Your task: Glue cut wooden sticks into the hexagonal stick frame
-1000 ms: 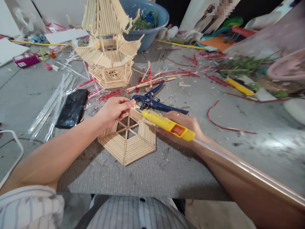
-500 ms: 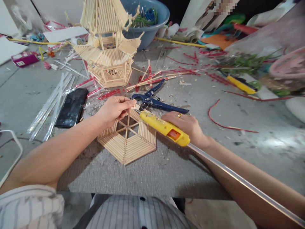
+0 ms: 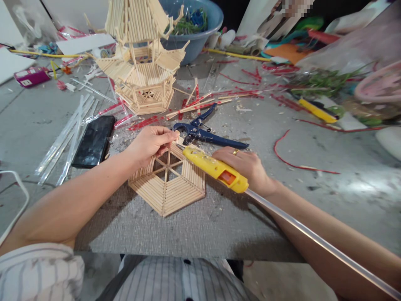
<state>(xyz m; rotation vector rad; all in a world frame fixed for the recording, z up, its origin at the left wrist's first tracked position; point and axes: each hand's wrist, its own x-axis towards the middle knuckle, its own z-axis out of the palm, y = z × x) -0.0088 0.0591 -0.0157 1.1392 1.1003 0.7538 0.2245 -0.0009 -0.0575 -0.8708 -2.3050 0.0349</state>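
Note:
My right hand (image 3: 242, 163) is wrapped round a yellow hot glue gun (image 3: 216, 167), whose clear glue stick (image 3: 313, 234) runs out behind toward the lower right. The gun's metal tip points at the fingers of my left hand (image 3: 153, 144), which pinch a small pale wooden piece (image 3: 176, 136). Both sit over the far edge of a hexagonal panel (image 3: 169, 198) made of thin wooden sticks, with spokes across its open centre. Just beyond lies a pair of dark blue cutters (image 3: 213, 137). My left hand partly covers the panel's far left side.
Behind stands a tiered wooden-stick pavilion (image 3: 147, 75), with a blue basin (image 3: 200, 37) beyond it. A black phone (image 3: 94, 142) and clear glue sticks (image 3: 67, 142) lie at left. Red-wrapped strips (image 3: 144, 123), a yellow-handled knife (image 3: 318, 110) and a red wire (image 3: 277, 150) are scattered about.
Almost nothing differs. The rear of the glue gun and its glue stick have shifted very slightly left and down; my left hand stays in place.

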